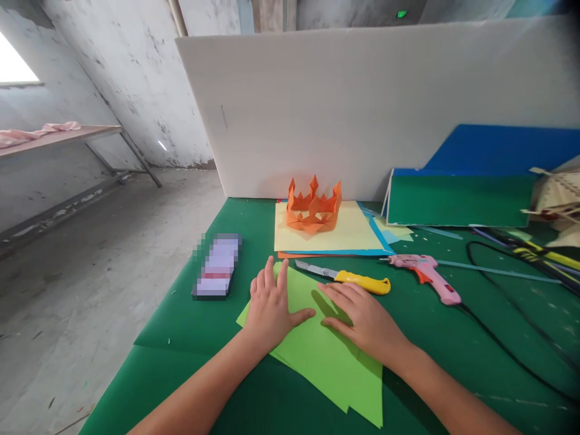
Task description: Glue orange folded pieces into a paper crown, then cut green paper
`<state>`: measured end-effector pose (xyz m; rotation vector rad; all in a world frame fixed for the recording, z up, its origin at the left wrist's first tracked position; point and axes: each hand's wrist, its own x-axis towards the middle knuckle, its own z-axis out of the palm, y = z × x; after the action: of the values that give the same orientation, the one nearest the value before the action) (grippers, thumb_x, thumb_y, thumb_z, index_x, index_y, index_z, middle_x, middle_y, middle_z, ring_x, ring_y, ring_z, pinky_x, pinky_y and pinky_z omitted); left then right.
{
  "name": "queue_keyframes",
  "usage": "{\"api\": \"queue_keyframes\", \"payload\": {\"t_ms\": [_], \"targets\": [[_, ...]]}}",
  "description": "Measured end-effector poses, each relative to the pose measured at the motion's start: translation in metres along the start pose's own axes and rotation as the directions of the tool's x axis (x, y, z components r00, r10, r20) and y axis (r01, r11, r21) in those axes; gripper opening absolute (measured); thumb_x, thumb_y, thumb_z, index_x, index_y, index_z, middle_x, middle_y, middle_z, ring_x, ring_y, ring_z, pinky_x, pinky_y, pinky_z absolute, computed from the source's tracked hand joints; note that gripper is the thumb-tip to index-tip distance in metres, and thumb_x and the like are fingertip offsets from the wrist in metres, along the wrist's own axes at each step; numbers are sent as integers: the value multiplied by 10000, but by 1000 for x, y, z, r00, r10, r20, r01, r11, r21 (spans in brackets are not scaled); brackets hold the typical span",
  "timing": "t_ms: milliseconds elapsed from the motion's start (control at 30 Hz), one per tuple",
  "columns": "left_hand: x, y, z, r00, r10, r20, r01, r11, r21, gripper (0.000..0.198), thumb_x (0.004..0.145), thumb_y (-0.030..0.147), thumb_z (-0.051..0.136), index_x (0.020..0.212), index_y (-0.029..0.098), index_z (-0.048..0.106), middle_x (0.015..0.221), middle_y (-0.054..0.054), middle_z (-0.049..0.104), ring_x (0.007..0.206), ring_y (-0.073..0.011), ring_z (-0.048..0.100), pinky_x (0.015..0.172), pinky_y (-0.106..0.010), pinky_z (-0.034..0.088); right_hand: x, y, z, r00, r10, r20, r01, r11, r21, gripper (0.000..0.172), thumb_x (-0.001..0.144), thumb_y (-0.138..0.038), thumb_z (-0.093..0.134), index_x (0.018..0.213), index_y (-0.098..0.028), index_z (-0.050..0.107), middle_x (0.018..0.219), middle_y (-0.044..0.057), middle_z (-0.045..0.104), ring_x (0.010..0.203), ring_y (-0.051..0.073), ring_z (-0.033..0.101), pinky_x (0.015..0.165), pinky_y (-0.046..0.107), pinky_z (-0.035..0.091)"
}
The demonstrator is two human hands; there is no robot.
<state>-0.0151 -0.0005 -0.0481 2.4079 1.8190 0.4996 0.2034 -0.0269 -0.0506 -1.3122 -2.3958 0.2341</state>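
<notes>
Several light green paper sheets [317,356] lie slightly fanned on the table in front of me. My left hand [272,305] rests over their left part with fingers stretched out and thumb pointing right. Over the upper right part, my right hand [362,314] is spread with its fingers pointing left, casting a shadow on the paper. Neither hand grips anything. Just beyond the sheets lies a yellow-handled utility knife [362,282] with its blade out, pointing left. Behind it an orange folded-paper crown [313,211] stands on a stack of coloured paper [317,241], pale yellow on top.
A blurred-out phone-like object [217,266] lies left, near the edge of the green table [181,326]. Right are a pink glue gun [426,275] with a black cord, blue strips and a green board [457,199]. A white panel [317,109] stands behind.
</notes>
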Motion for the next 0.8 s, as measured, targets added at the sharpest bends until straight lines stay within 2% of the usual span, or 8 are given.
{"api": "queue_keyframes", "payload": {"t_ms": [100, 167, 300, 367, 467, 633, 800], "targets": [[3, -3, -1, 999, 0, -49, -2, 999, -45, 989, 695, 605, 695, 1459, 168, 242, 1449, -233, 323, 1264, -401, 402, 999, -553, 346, 2, 3, 2, 998, 65, -23, -63, 995, 77, 641, 885, -478, 562, 1460, -322, 326, 1283, 89, 585, 1181, 292, 532, 957, 489, 480], [4, -5, 0, 997, 16, -81, -22, 997, -79, 960, 714, 531, 713, 1465, 210, 209, 1405, -201, 360, 1236, -374, 426, 990, -539, 355, 2, 5, 3, 992, 109, -61, -100, 986, 131, 613, 891, -408, 571, 1450, -339, 330, 1262, 89, 583, 1150, 290, 550, 936, 491, 489], [5, -7, 4, 992, 76, -96, -86, 991, -106, 872, 752, 479, 698, 1454, 284, 219, 1417, -149, 353, 1291, -357, 380, 1021, -530, 327, 3, 8, 6, 981, 154, -114, -122, 961, 248, 532, 910, -233, 501, 1419, -339, 389, 1019, 64, 641, 909, 234, 630, 804, 418, 540], [5, -7, 4, 991, 94, -100, -105, 988, -114, 825, 771, 485, 679, 1442, 288, 242, 1434, -142, 340, 1309, -356, 365, 1034, -530, 319, 3, 10, 5, 976, 180, -122, -137, 944, 300, 520, 900, -207, 495, 1399, -336, 423, 915, 41, 651, 822, 215, 637, 747, 381, 549], [7, -6, 0, 984, 86, -156, -109, 983, -147, 775, 814, 479, 633, 1441, 262, 232, 1427, -155, 352, 1300, -342, 386, 1022, -513, 344, 4, 12, 0, 956, 266, -125, -208, 913, 350, 435, 870, -234, 554, 1297, -316, 533, 877, 23, 685, 810, 215, 659, 737, 366, 552], [10, -3, -11, 955, 44, -293, -101, 978, -183, 683, 895, 423, 540, 1450, 246, 183, 1404, -167, 391, 1280, -308, 433, 969, -476, 393, 6, 24, -14, 926, 359, -115, -291, 874, 388, 193, 867, -328, 585, 1025, -277, 683, 889, 25, 744, 815, 232, 701, 721, 356, 556], [9, -5, -10, 955, 52, -293, -114, 973, -199, 640, 916, 406, 504, 1444, 232, 186, 1402, -168, 407, 1287, -301, 438, 1007, -483, 365, 1, 62, -53, 874, 428, -230, -317, 861, 398, 238, 863, -392, 573, 1026, -228, 630, 852, 52, 725, 772, 223, 689, 658, 331, 545]]}}
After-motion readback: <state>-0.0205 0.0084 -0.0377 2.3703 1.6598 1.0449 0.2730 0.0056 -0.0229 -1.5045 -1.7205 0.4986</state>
